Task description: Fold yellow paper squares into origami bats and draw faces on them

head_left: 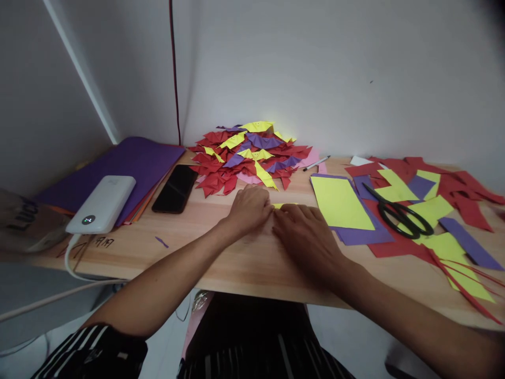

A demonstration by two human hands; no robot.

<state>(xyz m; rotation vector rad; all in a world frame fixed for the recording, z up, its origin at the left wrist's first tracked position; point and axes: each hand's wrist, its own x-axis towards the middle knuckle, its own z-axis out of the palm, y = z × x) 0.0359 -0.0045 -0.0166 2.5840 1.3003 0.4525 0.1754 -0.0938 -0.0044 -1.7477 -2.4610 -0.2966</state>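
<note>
Yellow paper [285,205] lies at my left hand [250,206] and right hand [303,229], before the pile [252,155]; either grip's pinch I cannot tell.

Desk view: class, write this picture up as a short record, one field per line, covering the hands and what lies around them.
Surface: wooden desk against a wall
Left hand: fingers curled beside a small yellow paper
Right hand: fingers at the same paper, partly covering it
Behind hands: pile of folded paper shapes, red, yellow, purple, pink
Left side: black phone; white power bank on purple sheets
Right side: scissors on coloured scraps
</note>
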